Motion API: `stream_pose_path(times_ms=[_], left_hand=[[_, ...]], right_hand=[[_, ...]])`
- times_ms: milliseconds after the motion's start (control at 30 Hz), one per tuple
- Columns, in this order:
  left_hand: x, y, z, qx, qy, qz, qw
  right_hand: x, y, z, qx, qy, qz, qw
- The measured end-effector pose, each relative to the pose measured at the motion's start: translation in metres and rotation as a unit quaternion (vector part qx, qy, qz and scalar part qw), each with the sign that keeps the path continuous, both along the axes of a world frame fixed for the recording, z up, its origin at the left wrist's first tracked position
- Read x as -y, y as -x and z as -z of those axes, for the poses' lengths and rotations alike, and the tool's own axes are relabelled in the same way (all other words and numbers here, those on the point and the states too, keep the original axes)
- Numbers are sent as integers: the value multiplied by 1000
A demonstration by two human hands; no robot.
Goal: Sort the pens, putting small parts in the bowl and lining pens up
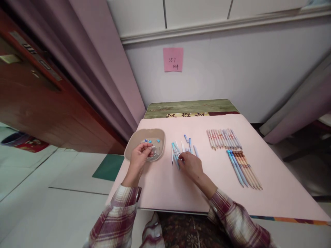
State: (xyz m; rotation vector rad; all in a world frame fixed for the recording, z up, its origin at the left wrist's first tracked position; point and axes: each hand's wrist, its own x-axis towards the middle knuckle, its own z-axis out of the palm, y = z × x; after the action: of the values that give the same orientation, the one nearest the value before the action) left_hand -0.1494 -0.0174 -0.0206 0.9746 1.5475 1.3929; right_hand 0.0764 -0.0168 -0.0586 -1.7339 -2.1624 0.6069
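Observation:
My left hand (141, 153) is over the near part of a beige plastic basin (127, 154), its thumb and fingers pinched on a small white piece (153, 147). Small blue and pale pen parts (158, 140) lie inside the basin. To the right, my right hand (191, 164) reaches down into a loose pile of light-blue pen barrels (175, 160) and thin white pen refills (172, 154). Its fingers are curled together at the pile; what is between them is hidden. Short blue pen parts (190, 142) lie just beyond that hand.
A row of assembled pens (223, 139) with pale printed barrels lies at the right of the pink-covered table (160, 191). Nearer me is a second row of blue and brown pens (243, 169). A pink note (173, 59) is on the wall behind.

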Motion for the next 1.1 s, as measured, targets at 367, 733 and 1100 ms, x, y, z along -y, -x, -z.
stream_pose_path(times_ms=[367,733,1100], left_hand=[[13,-15,-2,111,1,42,993],[22,-23,-9,129,4,26,991],[32,-72,-21,112,12,97,989]], right_hand=[[-52,41,3,86,12,36,996],[-52,31,2,8,-5,79,997],[6,5,-4,-665,230,98,704]])
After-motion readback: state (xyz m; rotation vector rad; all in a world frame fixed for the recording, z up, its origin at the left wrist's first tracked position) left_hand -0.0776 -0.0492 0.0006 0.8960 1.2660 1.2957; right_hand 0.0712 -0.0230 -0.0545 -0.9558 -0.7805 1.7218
